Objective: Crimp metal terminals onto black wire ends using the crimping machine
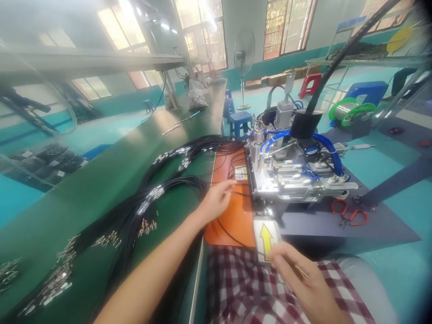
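Note:
My left hand [216,200] reaches over the orange plate [236,216] with fingers stretched toward a thin black wire [232,238] beside the metal machine [286,171]; it looks pinched on the wire near the machine's edge. My right hand [303,279] hovers over my checked lap, its fingers pinched on the wire's other end, where thin coloured strands show. A white label with a yellow arrow [266,238] lies just above the right hand. Bundles of black wires with metal terminals [141,207] lie on the green bench to the left.
Red-handled pliers [351,216] lie on the grey table right of the machine. Blue air hoses [324,144] loop over the machine. A standing fan [243,58], blue stools [239,121] and a green wire spool [347,110] stand farther back.

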Tool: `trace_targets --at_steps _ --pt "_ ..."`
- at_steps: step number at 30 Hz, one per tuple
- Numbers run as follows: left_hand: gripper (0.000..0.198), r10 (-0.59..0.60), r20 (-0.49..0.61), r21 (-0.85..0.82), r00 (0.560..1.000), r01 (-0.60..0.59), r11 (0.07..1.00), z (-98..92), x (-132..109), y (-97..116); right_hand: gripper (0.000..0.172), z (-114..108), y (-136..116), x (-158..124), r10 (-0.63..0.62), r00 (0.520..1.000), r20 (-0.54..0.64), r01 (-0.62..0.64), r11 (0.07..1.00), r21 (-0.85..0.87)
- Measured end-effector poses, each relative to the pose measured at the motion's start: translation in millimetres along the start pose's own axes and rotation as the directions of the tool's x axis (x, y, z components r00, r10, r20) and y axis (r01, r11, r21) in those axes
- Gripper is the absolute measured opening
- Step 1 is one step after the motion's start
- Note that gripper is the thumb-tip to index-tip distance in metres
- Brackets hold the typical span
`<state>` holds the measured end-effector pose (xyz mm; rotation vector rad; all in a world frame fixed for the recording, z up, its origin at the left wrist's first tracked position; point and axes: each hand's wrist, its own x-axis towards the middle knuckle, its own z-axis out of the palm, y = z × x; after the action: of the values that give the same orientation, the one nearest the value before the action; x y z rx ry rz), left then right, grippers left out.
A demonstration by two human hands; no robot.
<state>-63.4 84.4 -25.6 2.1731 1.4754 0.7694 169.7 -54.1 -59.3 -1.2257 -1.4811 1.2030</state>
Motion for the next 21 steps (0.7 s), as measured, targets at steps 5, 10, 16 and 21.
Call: trace_targets --at_steps 5,10,16,21 --pt "0.028 -0.199 -0.258 0.135 0.945 0.239 0.962 -32.7 -35.0 -24.0 0.03 -4.8 2.6 -3.5 0.056 0.997 0.061 -0.057 0.998 0.024" --pt "0.034 -0.27 -0.227 0.171 0.936 0.311 0.935 -16.7 -64.7 -34.8 0.03 -8.6 7.3 -5.0 0.189 0.982 0.028 -0.191 0.973 0.13" --pt "0.037 -0.265 -0.211 0.186 0.941 0.304 0.934 -7.9 -59.7 -30.0 0.029 -11.7 -2.0 3.5 0.227 0.974 0.001 -0.221 0.949 0.223" --pt "0.032 -0.163 -0.18 0.217 0.97 0.201 0.955 -9.8 -57.8 32.6 0.013 -5.8 -13.8 11.5 0.217 0.976 0.019 -0.216 0.954 0.206"
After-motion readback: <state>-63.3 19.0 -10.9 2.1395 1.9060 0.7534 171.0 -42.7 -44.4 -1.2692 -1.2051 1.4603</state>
